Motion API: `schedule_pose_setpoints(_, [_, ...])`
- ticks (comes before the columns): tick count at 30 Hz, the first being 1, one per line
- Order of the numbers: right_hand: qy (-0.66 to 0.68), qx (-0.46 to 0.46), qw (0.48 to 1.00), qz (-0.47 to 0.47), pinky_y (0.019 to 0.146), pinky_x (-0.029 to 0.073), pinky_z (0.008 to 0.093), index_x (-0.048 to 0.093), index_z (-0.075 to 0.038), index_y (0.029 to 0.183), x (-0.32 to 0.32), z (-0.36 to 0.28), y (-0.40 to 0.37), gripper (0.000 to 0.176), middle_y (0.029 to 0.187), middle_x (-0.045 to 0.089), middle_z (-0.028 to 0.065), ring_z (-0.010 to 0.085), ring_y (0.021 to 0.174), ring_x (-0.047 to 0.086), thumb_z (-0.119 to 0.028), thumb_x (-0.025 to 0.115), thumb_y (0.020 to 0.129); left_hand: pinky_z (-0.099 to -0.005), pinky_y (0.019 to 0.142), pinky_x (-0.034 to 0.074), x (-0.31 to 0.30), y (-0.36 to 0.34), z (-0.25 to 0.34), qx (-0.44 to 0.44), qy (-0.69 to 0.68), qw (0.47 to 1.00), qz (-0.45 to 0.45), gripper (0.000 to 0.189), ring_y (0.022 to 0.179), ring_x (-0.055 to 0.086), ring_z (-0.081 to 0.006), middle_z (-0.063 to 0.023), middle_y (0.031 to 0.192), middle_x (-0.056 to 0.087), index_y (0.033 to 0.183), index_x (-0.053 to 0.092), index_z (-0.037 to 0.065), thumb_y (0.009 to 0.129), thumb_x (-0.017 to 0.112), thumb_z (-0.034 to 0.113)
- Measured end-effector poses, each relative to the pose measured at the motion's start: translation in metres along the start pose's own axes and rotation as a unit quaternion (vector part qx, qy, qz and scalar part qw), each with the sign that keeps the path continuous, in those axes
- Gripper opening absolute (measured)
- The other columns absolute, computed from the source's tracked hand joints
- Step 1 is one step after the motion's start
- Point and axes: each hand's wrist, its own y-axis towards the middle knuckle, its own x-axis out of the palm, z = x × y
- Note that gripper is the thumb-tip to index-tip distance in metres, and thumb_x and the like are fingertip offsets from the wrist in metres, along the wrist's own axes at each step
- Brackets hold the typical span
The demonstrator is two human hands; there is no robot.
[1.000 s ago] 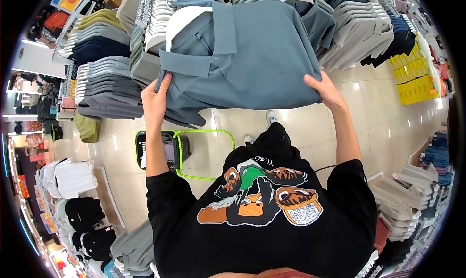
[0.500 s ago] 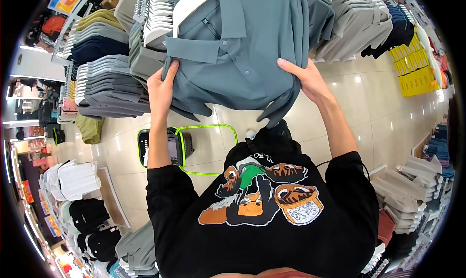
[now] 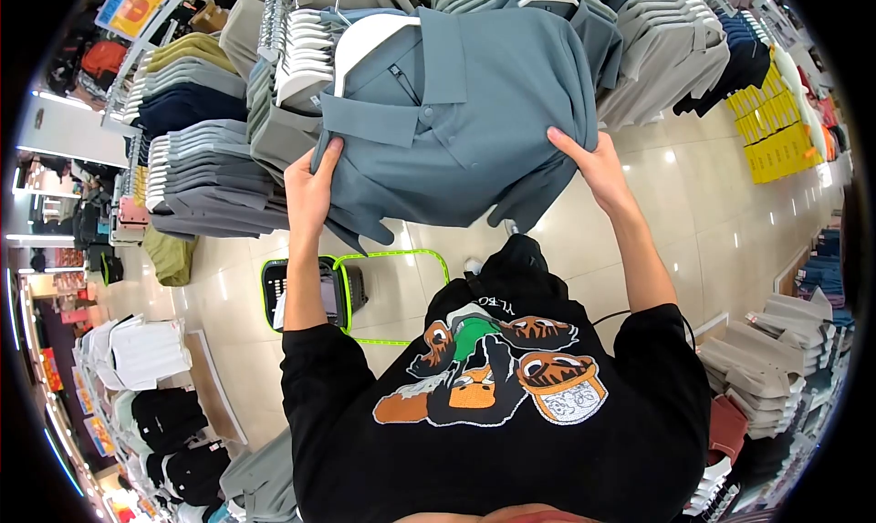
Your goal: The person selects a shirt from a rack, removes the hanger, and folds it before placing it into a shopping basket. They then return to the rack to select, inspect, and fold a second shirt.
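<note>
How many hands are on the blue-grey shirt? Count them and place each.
2. The left hand grips the shirt near its collar; the right hand pinches its opposite side. Some fingers are hidden behind the cloth.

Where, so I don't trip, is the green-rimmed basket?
The basket sits on the floor on the left of the head view, partly hidden by the left forearm.

Blue-grey shirt (image 3: 511, 94); white hanger (image 3: 360, 44); black top (image 3: 493, 468), multicoloured print; lime-edged basket (image 3: 342, 295).
</note>
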Motion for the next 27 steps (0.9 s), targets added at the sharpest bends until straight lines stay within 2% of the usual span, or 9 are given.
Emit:
schedule_pose_setpoints(3, [-0.005,-0.007,1.000,0.002,0.085,0.052,0.0300,0.067,0.010,0.117,-0.005,0.003,-0.001,0.051,0.104,0.073,0.0120,0.0155,0.095,0.068,-0.032,0.080,0.090,-0.0211,0.064,0.043,-0.001,0.000,0.003,-0.005,-0.023,0.999,-0.028,0.038,0.071,0.051,-0.0037,0.0023,0.079,0.065,0.099,0.072,-0.009,0.098,0.071,0.029])
schedule_pose_setpoints(5, [-0.007,-0.007,1.000,0.019,0.083,0.051,0.0293,0.068,0.009,0.115,-0.010,-0.001,-0.004,0.049,0.103,0.073,0.0114,0.0150,0.093,0.067,-0.032,0.080,0.090,-0.0207,0.066,0.046,-0.007,-0.001,0.005,-0.025,-0.089,0.992,-0.082,0.035,0.074,0.055,-0.0041,0.0003,0.084,0.067,0.102,0.072,-0.007,0.099,0.070,0.028])
schedule_pose_setpoints(10, [-0.035,-0.002,0.994,0.099,0.081,0.050,0.0270,0.069,0.008,0.109,-0.049,0.005,0.000,0.046,0.100,0.072,0.0094,0.0134,0.089,0.066,-0.032,0.079,0.090,-0.0206,0.067,0.046,-0.017,-0.005,0.007,-0.038,-0.108,0.990,-0.079,0.033,0.075,0.056,-0.0041,0.0006,0.085,0.067,0.101,0.072,-0.006,0.099,0.071,0.027])
schedule_pose_setpoints(14, [-0.048,-0.024,0.993,0.104,0.081,0.049,0.0254,0.071,0.008,0.109,-0.052,0.002,-0.001,0.046,0.096,0.072,0.0069,0.0112,0.087,0.065,-0.034,0.078,0.091,-0.0208,0.062,0.039,-0.019,-0.003,0.010,0.000,-0.049,0.998,-0.050,0.033,0.070,0.046,-0.0033,0.0054,0.077,0.059,0.092,0.069,-0.004,0.098,0.071,0.027])
schedule_pose_setpoints(16, [-0.058,-0.026,0.992,0.104,0.081,0.049,0.0248,0.071,0.007,0.109,-0.056,0.002,0.000,0.046,0.095,0.072,0.0059,0.0103,0.087,0.064,-0.034,0.077,0.092,-0.0223,0.059,0.035,-0.021,-0.002,0.012,0.077,0.079,0.994,-0.017,0.035,0.068,0.040,-0.0043,0.0057,0.070,0.051,0.087,0.064,-0.004,0.099,0.071,0.028])
schedule_pose_setpoints(19, [-0.092,-0.045,0.987,0.122,0.082,0.049,0.0242,0.072,0.006,0.110,-0.070,0.008,0.005,0.042,0.094,0.072,0.0040,0.0088,0.088,0.063,-0.034,0.075,0.094,-0.0239,0.057,0.032,-0.019,-0.004,0.012,0.109,0.113,0.987,0.027,0.038,0.066,0.034,-0.0059,0.0039,0.066,0.043,0.083,0.059,-0.004,0.098,0.071,0.029])
schedule_pose_setpoints(22, [-0.105,-0.049,0.985,0.132,0.082,0.048,0.0236,0.073,0.005,0.109,-0.077,0.012,0.007,0.039,0.093,0.071,0.0026,0.0081,0.088,0.062,-0.032,0.073,0.096,-0.0239,0.057,0.032,-0.019,-0.004,0.009,0.135,0.108,0.984,0.042,0.039,0.066,0.034,-0.0060,0.0023,0.065,0.042,0.082,0.057,-0.004,0.098,0.071,0.029])
schedule_pose_setpoints(25, [-0.105,-0.064,0.983,0.136,0.085,0.048,0.0238,0.072,0.004,0.111,-0.072,0.015,0.007,0.039,0.094,0.071,0.0009,0.0079,0.090,0.062,-0.033,0.070,0.098,-0.0239,0.057,0.032,-0.019,-0.001,0.016,0.129,0.118,0.984,0.031,0.039,0.066,0.035,-0.0054,0.0038,0.066,0.043,0.081,0.059,-0.004,0.098,0.071,0.028])
schedule_pose_setpoints(27, [-0.117,-0.023,0.984,0.130,0.090,0.045,0.0250,0.065,0.004,0.128,-0.068,0.014,0.008,0.045,0.109,0.068,0.0050,0.0100,0.099,0.059,-0.032,0.066,0.100,-0.0232,0.057,0.033,-0.021,-0.001,0.027,0.107,0.092,0.990,0.004,0.037,0.066,0.037,-0.0046,0.0046,0.067,0.046,0.081,0.060,-0.004,0.098,0.071,0.028])
